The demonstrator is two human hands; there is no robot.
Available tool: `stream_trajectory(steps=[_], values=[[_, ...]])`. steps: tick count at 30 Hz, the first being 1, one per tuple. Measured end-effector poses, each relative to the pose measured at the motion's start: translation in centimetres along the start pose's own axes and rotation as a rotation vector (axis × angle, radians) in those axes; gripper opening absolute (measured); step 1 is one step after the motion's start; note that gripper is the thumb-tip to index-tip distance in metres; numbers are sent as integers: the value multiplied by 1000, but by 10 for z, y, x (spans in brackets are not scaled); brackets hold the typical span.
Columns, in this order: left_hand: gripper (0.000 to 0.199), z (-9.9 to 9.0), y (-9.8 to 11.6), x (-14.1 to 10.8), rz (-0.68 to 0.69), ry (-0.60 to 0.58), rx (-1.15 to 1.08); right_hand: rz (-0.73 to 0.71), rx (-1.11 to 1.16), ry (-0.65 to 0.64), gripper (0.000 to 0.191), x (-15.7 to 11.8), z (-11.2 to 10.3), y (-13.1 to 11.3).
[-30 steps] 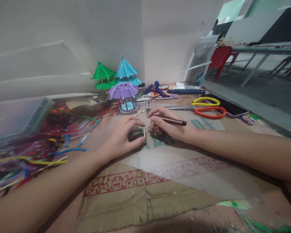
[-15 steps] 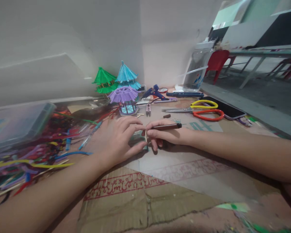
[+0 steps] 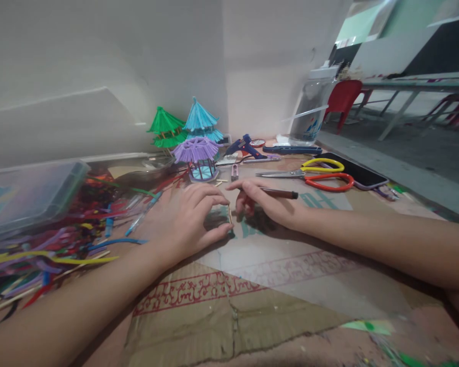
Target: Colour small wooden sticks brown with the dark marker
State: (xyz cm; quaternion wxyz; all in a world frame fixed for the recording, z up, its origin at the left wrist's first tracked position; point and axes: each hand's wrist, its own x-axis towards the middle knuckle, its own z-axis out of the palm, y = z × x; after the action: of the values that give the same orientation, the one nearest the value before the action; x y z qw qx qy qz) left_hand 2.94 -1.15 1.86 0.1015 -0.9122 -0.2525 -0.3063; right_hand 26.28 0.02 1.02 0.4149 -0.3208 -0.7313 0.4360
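Observation:
Between the thumb and fingertips of my left hand [image 3: 193,216] is a short thin wooden stick [image 3: 230,214], standing nearly upright over the cardboard sheet [image 3: 268,311]. My right hand [image 3: 265,201] is just right of the stick, apart from it, and holds a dark brown marker [image 3: 279,193] lying across the hand. Its index finger points left, and the marker's tip is hidden by the fingers. Behind the hands stands a small purple-roofed model [image 3: 197,150], with a green-roofed model [image 3: 165,122] and a blue-roofed model [image 3: 199,116] behind it.
Scissors [image 3: 325,176], a phone [image 3: 359,171], a blue glue gun [image 3: 248,145], a blue cutter [image 3: 290,150] and a clear bottle [image 3: 309,109] stand or lie behind the right hand. On the left are a plastic box [image 3: 34,196] and a pile of coloured craft sticks [image 3: 38,255].
My right hand has moved away from the stick, slightly up and right with the marker, and its index finger has stretched out. My left hand stays almost where it was, holding the stick.

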Motion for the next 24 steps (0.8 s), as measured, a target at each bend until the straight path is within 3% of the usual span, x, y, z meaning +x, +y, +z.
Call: stream_trajectory(steps=[3,7,12,19,24], values=[[28,1,0,0,-48,-6,-7,-82,-75,131,37,0,-3,-4],[29,5,-2,-1,-117,-17,-36,-90,-12,201,6,-5,2,-14],[29,8,-4,-1,-146,-21,-61,-21,-27,147,12,-11,10,-17],[30,5,-3,0,-126,-49,-63,-48,-89,53,15,-14,10,-21],[33,6,-3,-2,-110,-60,-52,-63,-99,67,17,-13,11,-19]])
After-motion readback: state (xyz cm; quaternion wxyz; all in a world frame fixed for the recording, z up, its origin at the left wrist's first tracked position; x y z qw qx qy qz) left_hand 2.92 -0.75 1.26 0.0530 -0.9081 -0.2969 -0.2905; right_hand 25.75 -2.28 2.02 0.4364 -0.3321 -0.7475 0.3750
